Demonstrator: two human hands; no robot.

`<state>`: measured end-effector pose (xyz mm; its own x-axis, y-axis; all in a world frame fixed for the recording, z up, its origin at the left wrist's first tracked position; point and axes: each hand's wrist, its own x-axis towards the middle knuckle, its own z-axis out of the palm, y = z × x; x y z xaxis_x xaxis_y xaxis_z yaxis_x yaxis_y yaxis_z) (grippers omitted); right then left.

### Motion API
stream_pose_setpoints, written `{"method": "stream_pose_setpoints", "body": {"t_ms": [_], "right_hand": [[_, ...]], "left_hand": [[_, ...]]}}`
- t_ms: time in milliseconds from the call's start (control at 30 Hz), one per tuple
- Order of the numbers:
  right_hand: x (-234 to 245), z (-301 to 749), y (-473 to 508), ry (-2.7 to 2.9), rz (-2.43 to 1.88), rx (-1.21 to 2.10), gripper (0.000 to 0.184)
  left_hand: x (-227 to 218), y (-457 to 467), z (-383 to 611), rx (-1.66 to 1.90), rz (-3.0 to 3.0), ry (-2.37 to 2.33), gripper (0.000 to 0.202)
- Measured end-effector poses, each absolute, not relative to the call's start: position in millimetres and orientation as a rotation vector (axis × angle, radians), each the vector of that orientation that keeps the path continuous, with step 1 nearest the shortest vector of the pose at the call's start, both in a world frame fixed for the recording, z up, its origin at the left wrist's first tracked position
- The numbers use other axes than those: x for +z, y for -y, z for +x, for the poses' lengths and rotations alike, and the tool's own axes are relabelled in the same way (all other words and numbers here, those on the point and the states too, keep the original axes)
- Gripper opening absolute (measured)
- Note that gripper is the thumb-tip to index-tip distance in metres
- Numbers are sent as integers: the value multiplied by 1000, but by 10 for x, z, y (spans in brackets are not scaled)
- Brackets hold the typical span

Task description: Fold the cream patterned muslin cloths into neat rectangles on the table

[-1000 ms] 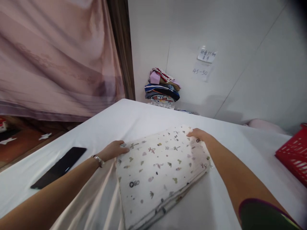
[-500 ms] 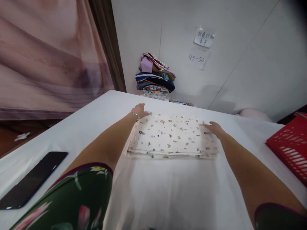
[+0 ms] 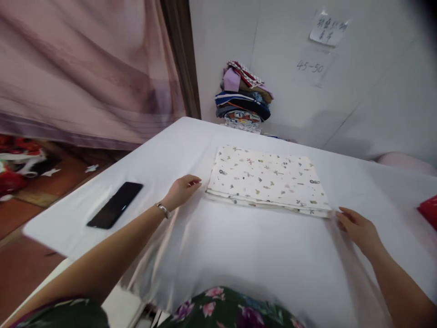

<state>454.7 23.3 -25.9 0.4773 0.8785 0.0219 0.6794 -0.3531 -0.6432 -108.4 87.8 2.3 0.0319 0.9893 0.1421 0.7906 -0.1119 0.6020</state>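
A folded white cloth [image 3: 266, 177] with a small printed pattern lies flat on the white-covered table, its layered edge towards me. My left hand [image 3: 184, 189] is just off its near left corner, fingers loosely bent and holding nothing, with a small gap to the cloth. At the near right corner is my right hand [image 3: 358, 230], its fingertips at the cloth's edge and slightly apart. Whether they touch the corner is hard to make out.
A black phone [image 3: 115, 205] lies on the table [image 3: 256, 246] to the left. Folded fabrics [image 3: 243, 98] are stacked by the wall at the back. Part of a red basket [image 3: 429, 210] shows at far right. A pink curtain [image 3: 85, 68] hangs at left.
Both hands have come from the cloth's far corners back towards me, to its near corners. My left hand has moved off the cloth. The view has shifted, showing more floor at left.
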Motion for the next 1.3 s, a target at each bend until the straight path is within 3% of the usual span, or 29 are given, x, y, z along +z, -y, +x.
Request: {"method": "stream_pose_setpoints", "body": {"t_ms": [100,200,333,567,967,1300], "right_hand": [[-262,4428,-144,1493,-2114,175,30],[-244,4105,-173,1755,-1825,54,30],[-163,3464,-275,2083,-1485,44,27],[-104,2675,-531,2266,-1354,111,25],[-179,2658,-612,2189,-1276,150,25],[-257,2718,-573,2405,-1240,4,25]], "left_hand": [[13,-690,-1065,814,2012,-1733,21],[31,-636,-933,838,2179,-1625,20],[27,-694,-723,734,2445,-1583,21],[-41,-767,-601,624,2520,-1668,21],[-70,-748,-593,811,2520,-1590,25],[-64,-651,-628,594,2663,-1560,21]]}}
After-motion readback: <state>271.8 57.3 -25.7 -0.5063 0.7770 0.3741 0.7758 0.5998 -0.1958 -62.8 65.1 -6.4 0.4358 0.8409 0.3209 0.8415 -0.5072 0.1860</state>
